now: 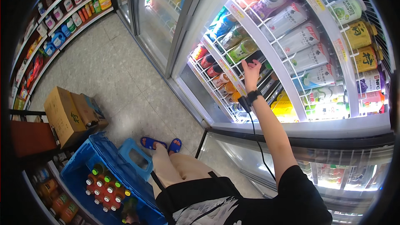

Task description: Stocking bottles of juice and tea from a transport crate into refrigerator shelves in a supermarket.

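My right hand point(251, 68), with a black device strapped at the wrist, reaches into a lit drinks fridge. Its fingers are curled and apart over a gap in a wire shelf row, beside a green-labelled bottle point(242, 50); no bottle shows in it. White-labelled bottles point(297, 40) lie in rows on the shelf to its right. My left hand point(132, 218) is down in a blue plastic crate point(109, 159), dark and mostly hidden, near a dark bottle; whether it grips anything is unclear. Red bottles with white caps point(103, 193) stand together in the crate.
The open glass fridge door point(231, 159) is beside my right arm. Cardboard boxes point(67, 115) stand beyond the crate, and a light blue plastic stool point(137, 159) is near my feet. Shelves of household bottles point(59, 39) line the far left. A black cable point(259, 143) hangs from my wrist.
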The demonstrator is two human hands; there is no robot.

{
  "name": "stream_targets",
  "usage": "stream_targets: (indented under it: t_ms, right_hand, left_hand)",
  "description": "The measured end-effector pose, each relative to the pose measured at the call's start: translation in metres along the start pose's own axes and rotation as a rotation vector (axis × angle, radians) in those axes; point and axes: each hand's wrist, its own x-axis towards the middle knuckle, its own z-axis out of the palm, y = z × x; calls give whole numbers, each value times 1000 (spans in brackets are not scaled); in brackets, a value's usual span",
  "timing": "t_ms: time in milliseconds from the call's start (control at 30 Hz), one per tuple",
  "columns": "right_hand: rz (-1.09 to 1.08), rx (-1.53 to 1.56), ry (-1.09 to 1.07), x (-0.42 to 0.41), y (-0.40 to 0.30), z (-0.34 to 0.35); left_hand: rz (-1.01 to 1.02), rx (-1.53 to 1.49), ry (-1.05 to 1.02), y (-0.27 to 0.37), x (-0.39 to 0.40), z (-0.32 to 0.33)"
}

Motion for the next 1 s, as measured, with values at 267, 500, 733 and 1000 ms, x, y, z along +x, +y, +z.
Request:
stream_targets:
  t_ms: [267,500,733,1000]
  right_hand:
    - [27,-304,268,28,-8,64]
    - [272,-314,335,35,-28,74]
    - [-182,-74,148,19,-19,62]
    - [-764,-243,-184,-31,-68,23]
  left_hand:
    - [556,523,145,38,-97,2]
    - [797,530,185,101,-179,-11]
    - [670,419,302,183,-253,9]
    - [869,254,176,243,-306,23]
